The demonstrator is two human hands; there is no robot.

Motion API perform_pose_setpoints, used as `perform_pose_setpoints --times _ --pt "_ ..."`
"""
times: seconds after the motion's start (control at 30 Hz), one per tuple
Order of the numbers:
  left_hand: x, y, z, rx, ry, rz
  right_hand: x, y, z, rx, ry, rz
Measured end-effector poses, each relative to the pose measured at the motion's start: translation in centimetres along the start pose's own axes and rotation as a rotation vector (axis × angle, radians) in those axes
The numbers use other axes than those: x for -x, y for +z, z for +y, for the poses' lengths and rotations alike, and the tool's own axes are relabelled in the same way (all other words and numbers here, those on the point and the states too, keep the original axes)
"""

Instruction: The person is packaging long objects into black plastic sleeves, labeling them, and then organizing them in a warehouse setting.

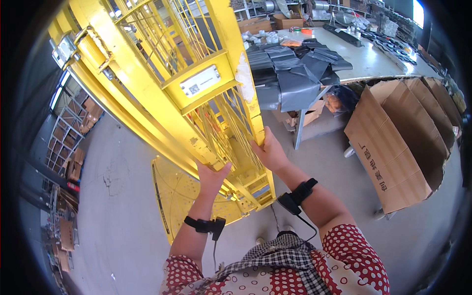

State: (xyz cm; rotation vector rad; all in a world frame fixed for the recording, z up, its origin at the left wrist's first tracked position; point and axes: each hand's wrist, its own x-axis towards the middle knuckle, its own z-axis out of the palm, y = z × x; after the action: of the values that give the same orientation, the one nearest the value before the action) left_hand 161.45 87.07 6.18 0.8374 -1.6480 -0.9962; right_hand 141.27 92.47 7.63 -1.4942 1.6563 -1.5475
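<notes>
A tall yellow metal frame [182, 110] with upright side beams, cross pieces and wire mesh stands in front of me. My left hand [212, 176] is closed round the edge of its left beam, the thumb showing and the other fingers hidden behind the metal. Slightly higher, my right hand [270, 152] grips the right beam. A label plate [200, 81] is fixed to a cross piece above my hands. Low down, a yellow perforated plate [184, 196] sticks out to the left of the frame. Each forearm wears a black strap with a small device and a cable.
To the right, a large open cardboard box [388, 142] with dividers stands on a wheeled support. Behind it, a worktable [364, 69] carries black sheets [300, 69] and small parts. Shelving [61, 142] with boxes lines the left side, across the grey floor [110, 187].
</notes>
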Motion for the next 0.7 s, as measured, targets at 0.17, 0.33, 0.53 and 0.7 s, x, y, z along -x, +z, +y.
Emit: perform_pose_setpoints --times 0.17,0.33,0.53,0.7 --pt "6.1 -1.5 2.3 -0.091 -0.115 0.084 6.4 0.5 -1.1 -0.003 -0.077 -0.009" --pt "13.2 -4.5 3.0 -0.035 -0.201 0.166 13.8 0.2 -4.0 0.074 -0.187 -0.053" --pt "21.8 -5.0 4.7 -0.003 -0.204 0.162 22.5 -2.0 -7.1 0.077 -0.103 -0.176" --pt "28.3 -2.9 7.5 0.003 -0.099 0.123 28.9 -4.5 -7.5 0.056 -0.124 -0.114"
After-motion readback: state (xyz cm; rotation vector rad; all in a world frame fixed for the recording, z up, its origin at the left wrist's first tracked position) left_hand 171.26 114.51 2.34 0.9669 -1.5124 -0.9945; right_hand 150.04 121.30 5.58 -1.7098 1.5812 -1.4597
